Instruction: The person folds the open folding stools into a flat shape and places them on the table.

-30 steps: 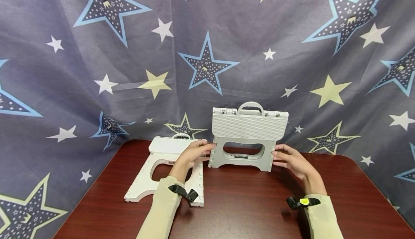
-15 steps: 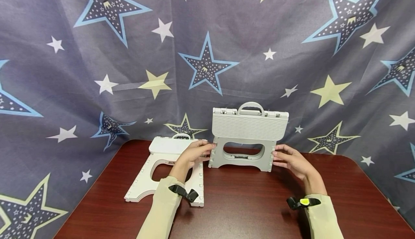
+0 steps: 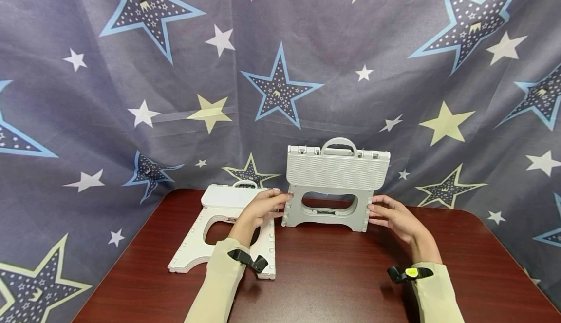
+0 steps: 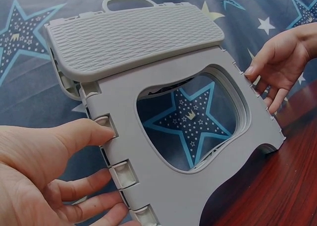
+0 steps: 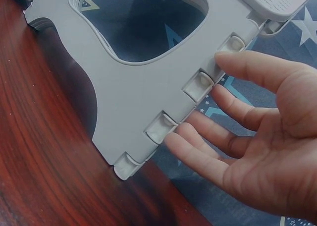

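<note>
A light grey folding step stool [image 3: 334, 173] stands upright and folded flat on the table, its textured top hanging down in front and its carry handle [image 3: 340, 140] uppermost. My left hand [image 3: 262, 207] grips its left side edge; in the left wrist view the thumb [image 4: 91, 132] lies on the front face and the other fingers are at the edge. At the opposite edge my right hand [image 3: 401, 219] holds the stool, thumb [image 5: 247, 65] at the front and fingers against the hinged side. A second, white folding stool [image 3: 193, 251] lies folded flat, partly hidden under my left forearm.
The dark red-brown table [image 3: 333, 279] has rounded far corners. Close behind it hangs a grey-purple curtain [image 3: 333, 99] printed with stars. Each wrist carries a black strap with a small camera [image 3: 396, 274].
</note>
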Available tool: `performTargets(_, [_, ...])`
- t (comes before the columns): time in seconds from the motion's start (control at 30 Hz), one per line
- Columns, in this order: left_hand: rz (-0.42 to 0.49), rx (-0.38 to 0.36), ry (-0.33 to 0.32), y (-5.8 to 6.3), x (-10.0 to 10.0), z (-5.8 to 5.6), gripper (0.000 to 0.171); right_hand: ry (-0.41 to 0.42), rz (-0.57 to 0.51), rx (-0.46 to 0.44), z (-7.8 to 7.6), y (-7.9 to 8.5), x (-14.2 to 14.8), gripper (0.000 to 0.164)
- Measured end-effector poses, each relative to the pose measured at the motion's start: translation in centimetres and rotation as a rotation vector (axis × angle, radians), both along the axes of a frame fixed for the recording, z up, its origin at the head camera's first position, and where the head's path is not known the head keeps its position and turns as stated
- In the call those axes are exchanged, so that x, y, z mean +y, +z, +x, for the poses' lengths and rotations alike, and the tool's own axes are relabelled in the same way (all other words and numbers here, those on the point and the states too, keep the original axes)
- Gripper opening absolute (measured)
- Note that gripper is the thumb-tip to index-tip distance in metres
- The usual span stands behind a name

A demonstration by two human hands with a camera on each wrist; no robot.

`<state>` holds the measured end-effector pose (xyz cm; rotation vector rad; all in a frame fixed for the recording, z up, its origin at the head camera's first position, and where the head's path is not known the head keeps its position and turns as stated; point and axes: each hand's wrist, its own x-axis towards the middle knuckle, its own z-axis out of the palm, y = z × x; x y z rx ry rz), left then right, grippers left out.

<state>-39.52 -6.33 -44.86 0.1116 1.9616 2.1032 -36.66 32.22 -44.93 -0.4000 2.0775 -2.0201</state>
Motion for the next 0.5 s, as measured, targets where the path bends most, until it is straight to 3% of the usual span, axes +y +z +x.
performTargets(0.5, [-0.007, 0.045, -0.011, -0.44, -0.15, -0.31, 0.031, -0.015, 0.003, -0.010, 0.07, 0.19, 0.13, 0.018])
